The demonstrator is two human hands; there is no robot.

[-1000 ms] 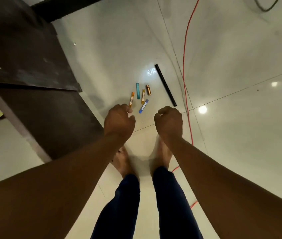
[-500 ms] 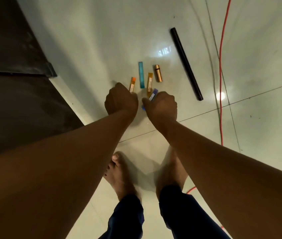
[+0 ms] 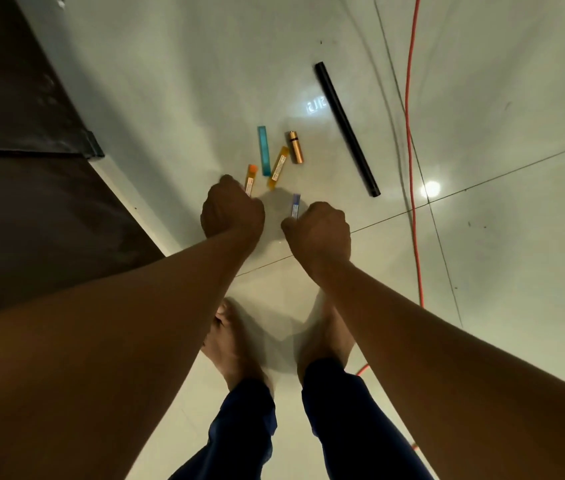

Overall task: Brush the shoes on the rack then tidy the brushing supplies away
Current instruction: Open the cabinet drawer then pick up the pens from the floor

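Several small sticks lie on the pale tiled floor ahead of my bare feet. My left hand (image 3: 232,211) reaches down with curled fingers closed over the near end of an orange stick (image 3: 250,178). My right hand (image 3: 319,230) pinches the near end of a blue stick (image 3: 296,205) between thumb and fingertips. Just beyond my hands lie a teal stick (image 3: 264,150), a yellow-orange stick (image 3: 278,167) and a copper-coloured cylinder (image 3: 295,147). No shoes or brush are in view.
A long black tube (image 3: 347,129) lies on the floor to the right of the sticks. Farther right a red cable (image 3: 410,140) runs across the tiles. Dark furniture (image 3: 25,168) fills the left side, its edge close to my left arm.
Both hands have dropped lower and reached the sticks. The blue stick has turned from slanted to nearly straight in my right fingers. The view has moved closer to the floor.
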